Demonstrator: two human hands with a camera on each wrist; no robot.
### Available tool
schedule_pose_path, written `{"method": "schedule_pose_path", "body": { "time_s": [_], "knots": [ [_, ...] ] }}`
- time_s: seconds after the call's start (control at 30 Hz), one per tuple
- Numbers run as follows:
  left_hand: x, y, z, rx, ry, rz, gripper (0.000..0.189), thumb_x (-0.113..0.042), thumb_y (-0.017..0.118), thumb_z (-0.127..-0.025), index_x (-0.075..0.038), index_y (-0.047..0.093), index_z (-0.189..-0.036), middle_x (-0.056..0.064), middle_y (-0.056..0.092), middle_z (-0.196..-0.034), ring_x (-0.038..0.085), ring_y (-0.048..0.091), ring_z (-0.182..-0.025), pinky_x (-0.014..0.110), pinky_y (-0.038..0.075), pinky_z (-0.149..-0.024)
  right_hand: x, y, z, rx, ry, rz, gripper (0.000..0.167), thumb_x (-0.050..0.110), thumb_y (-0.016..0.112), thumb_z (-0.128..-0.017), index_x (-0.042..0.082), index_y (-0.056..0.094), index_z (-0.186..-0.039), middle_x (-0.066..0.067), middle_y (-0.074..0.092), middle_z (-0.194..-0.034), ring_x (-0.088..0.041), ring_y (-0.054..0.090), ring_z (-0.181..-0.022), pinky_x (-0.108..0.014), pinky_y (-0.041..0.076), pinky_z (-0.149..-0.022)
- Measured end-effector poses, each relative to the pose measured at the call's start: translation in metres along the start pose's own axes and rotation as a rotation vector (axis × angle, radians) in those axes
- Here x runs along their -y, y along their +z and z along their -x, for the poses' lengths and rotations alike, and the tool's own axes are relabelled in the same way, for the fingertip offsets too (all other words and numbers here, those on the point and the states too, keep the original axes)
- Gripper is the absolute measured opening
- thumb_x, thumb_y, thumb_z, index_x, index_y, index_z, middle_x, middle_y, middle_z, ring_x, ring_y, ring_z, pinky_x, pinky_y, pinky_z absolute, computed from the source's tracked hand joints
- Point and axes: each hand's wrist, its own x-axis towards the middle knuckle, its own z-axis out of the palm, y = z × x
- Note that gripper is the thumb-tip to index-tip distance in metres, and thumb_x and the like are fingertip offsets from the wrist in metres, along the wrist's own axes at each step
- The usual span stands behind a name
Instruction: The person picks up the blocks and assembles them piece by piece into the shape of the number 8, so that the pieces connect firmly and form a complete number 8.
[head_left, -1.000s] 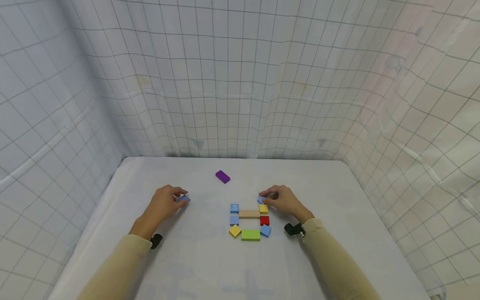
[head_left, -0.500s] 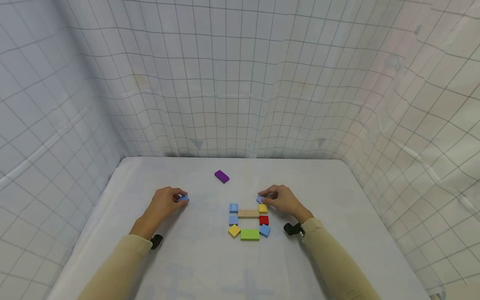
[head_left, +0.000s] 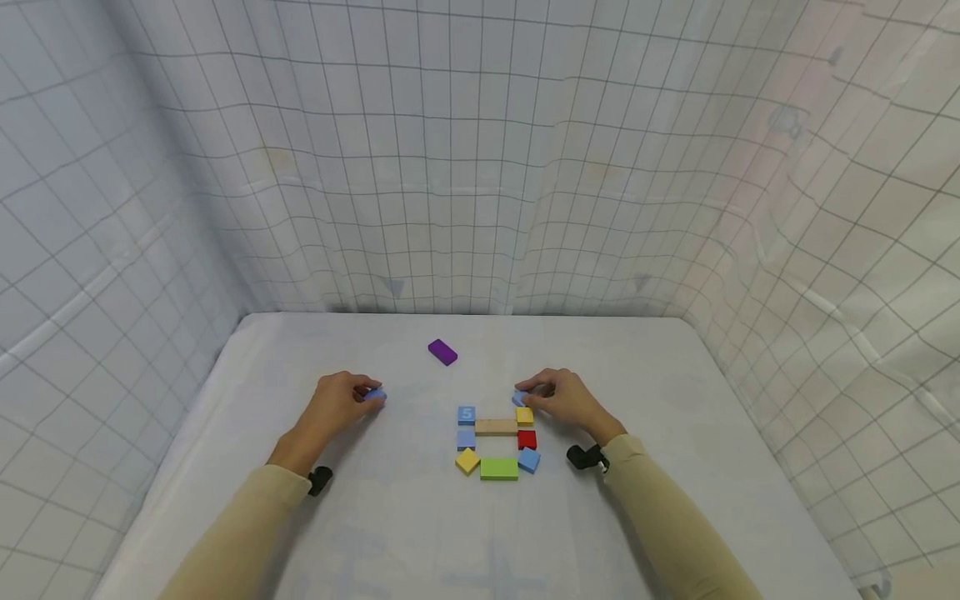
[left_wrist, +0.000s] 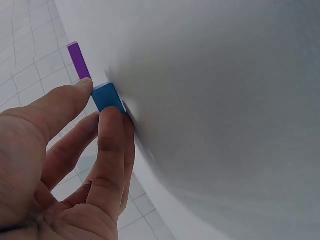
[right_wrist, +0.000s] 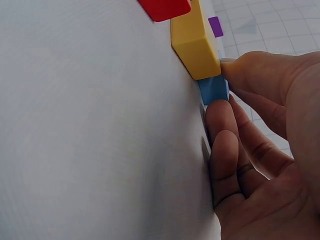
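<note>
My left hand (head_left: pixel 340 406) pinches a blue block (left_wrist: pixel 107 97) between thumb and fingers, low over the left part of the table. At the back right corner of a block arrangement, my right hand (head_left: pixel 561 395) pinches another blue block (right_wrist: pixel 213 90), just behind a yellow block (head_left: pixel 524 417). The arrangement also holds a blue block marked 5 (head_left: pixel 467 415), a plain blue block (head_left: pixel 466 440), a wooden plank (head_left: pixel 496 427), a red block (head_left: pixel 527 439), a tilted yellow block (head_left: pixel 467 462), a green block (head_left: pixel 498 469) and a tilted blue block (head_left: pixel 528 460).
A purple block (head_left: pixel 442 352) lies alone toward the back of the white table (head_left: pixel 405 533). Gridded white cloth (head_left: pixel 465 167) hangs behind the table and along both sides.
My left hand has shifted slightly to the right with its blue block. The right hand keeps its pinch on the other blue block in nearly the same spot.
</note>
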Motion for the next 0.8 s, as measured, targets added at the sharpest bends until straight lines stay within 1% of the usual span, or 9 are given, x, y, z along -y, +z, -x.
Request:
{"method": "schedule_pose_path", "body": {
  "time_s": [0.03,0.23,0.37,0.47,0.57,0.63,0.7,0.73,0.8],
  "knots": [
    [0.000,0.002,-0.002,0.008,-0.011,0.000,0.033,-0.028,0.094,-0.101,-0.004,0.089,-0.123,0.012,0.083,-0.101,0.023,0.075,-0.087,0.028,0.061,-0.072,0.000,0.000,0.000,-0.001,0.001,0.000,0.024,0.022,0.086,-0.108,0.024,0.090,-0.131,-0.001,0.083,-0.129,-0.016,0.071,-0.106,-0.036,0.064,-0.096],
    [0.021,0.024,-0.017,0.029,-0.055,-0.044,0.034,-0.034,0.092,-0.103,-0.012,0.090,-0.128,0.006,0.084,-0.107,0.017,0.073,-0.092,0.027,0.061,-0.076,-0.002,0.001,-0.001,-0.001,0.000,0.004,0.024,0.022,0.086,-0.108,0.023,0.090,-0.131,-0.002,0.083,-0.129,-0.015,0.071,-0.105,-0.034,0.064,-0.094],
    [0.028,0.035,-0.025,0.041,-0.053,-0.051,0.033,-0.034,0.090,-0.105,-0.013,0.089,-0.131,0.006,0.083,-0.109,0.017,0.074,-0.094,0.029,0.063,-0.079,-0.002,0.001,-0.001,0.000,-0.006,-0.006,0.023,0.021,0.086,-0.107,0.023,0.090,-0.130,-0.002,0.084,-0.130,-0.015,0.071,-0.104,-0.035,0.064,-0.094],
    [0.029,0.042,-0.031,0.046,-0.047,-0.055,0.032,-0.032,0.089,-0.105,-0.014,0.089,-0.132,0.006,0.083,-0.111,0.017,0.076,-0.097,0.032,0.066,-0.083,-0.003,0.000,-0.002,0.000,-0.007,-0.005,0.024,0.021,0.086,-0.107,0.022,0.090,-0.130,-0.002,0.084,-0.131,-0.016,0.072,-0.104,-0.034,0.064,-0.094],
    [0.025,0.047,-0.035,0.057,-0.027,-0.050,0.031,-0.030,0.088,-0.105,-0.014,0.089,-0.131,0.006,0.083,-0.110,0.017,0.077,-0.096,0.034,0.067,-0.083,-0.003,0.000,-0.002,0.002,-0.003,-0.001,0.024,0.022,0.086,-0.108,0.022,0.090,-0.131,-0.002,0.084,-0.131,-0.015,0.072,-0.105,-0.032,0.064,-0.093],
    [0.017,0.047,-0.036,0.063,-0.028,-0.049,0.030,-0.030,0.088,-0.105,-0.014,0.089,-0.131,0.006,0.084,-0.109,0.016,0.076,-0.096,0.032,0.067,-0.083,-0.003,0.000,-0.002,0.002,0.000,-0.002,0.024,0.022,0.086,-0.108,0.022,0.090,-0.131,-0.002,0.084,-0.131,-0.015,0.072,-0.105,-0.032,0.063,-0.093],
    [0.004,0.045,-0.034,0.068,-0.036,-0.042,0.030,-0.029,0.088,-0.105,-0.013,0.089,-0.130,0.005,0.085,-0.108,0.016,0.075,-0.096,0.030,0.065,-0.083,-0.002,0.000,-0.002,0.004,0.001,-0.006,0.024,0.021,0.086,-0.108,0.022,0.090,-0.131,-0.002,0.084,-0.131,-0.015,0.072,-0.105,-0.032,0.063,-0.092],
    [-0.001,0.046,-0.033,0.062,-0.024,-0.043,0.029,-0.028,0.087,-0.106,-0.011,0.089,-0.130,0.007,0.085,-0.108,0.017,0.074,-0.095,0.030,0.064,-0.082,-0.002,0.000,-0.002,0.006,0.002,-0.009,0.024,0.021,0.086,-0.107,0.022,0.090,-0.131,-0.003,0.084,-0.131,-0.016,0.071,-0.105,-0.032,0.063,-0.093],
    [-0.022,0.039,-0.027,0.066,-0.037,-0.034,0.029,-0.025,0.087,-0.106,-0.008,0.088,-0.129,0.010,0.085,-0.108,0.021,0.073,-0.094,0.032,0.064,-0.082,-0.001,0.000,-0.001,0.009,0.000,-0.014,0.024,0.021,0.086,-0.107,0.022,0.090,-0.131,-0.003,0.084,-0.131,-0.016,0.071,-0.105,-0.033,0.063,-0.094]
  ]
}}
